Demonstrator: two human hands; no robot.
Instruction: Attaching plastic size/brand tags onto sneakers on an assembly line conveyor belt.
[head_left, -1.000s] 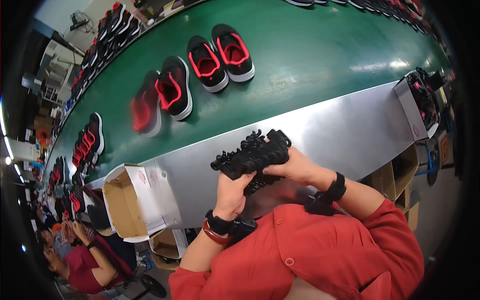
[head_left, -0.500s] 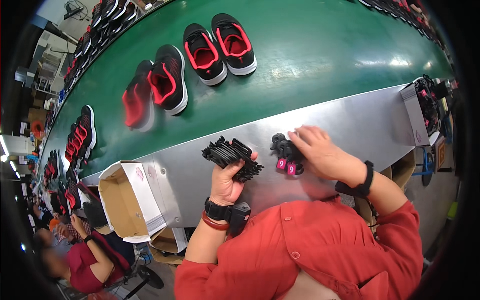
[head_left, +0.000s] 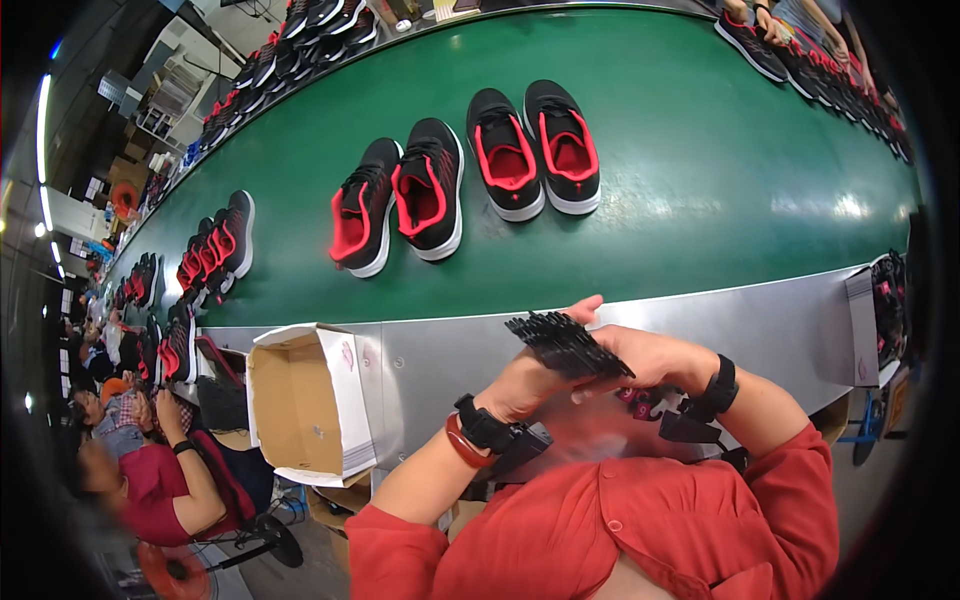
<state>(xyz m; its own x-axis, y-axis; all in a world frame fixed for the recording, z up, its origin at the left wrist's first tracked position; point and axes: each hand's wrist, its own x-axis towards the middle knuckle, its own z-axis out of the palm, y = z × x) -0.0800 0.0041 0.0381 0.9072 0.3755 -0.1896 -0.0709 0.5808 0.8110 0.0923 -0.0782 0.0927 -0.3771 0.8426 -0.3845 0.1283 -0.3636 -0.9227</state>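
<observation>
A flat bundle of black plastic hooks (head_left: 568, 345) is between my two hands, above the metal ledge. My left hand (head_left: 528, 385) is closed round its left side, with fingertips showing beyond its far edge. My right hand (head_left: 650, 356) presses on the right end of the bundle, its fingers partly hidden by it. Just below my right hand are more black hooks with pink tags (head_left: 636, 402), partly covered by the hand and wrist.
Two pairs of black-and-red sneakers (head_left: 428, 190) stand on the green table (head_left: 690, 130) beyond the ledge. An open white carton (head_left: 300, 405) sits left; another box (head_left: 862, 325) holding black pieces is right. A co-worker (head_left: 175, 480) sits at lower left; another person's hands show at upper right.
My hands have come together: my right hand left the loose tagged hooks and met the bundle in my left hand, which has moved right. The whole view has shifted.
</observation>
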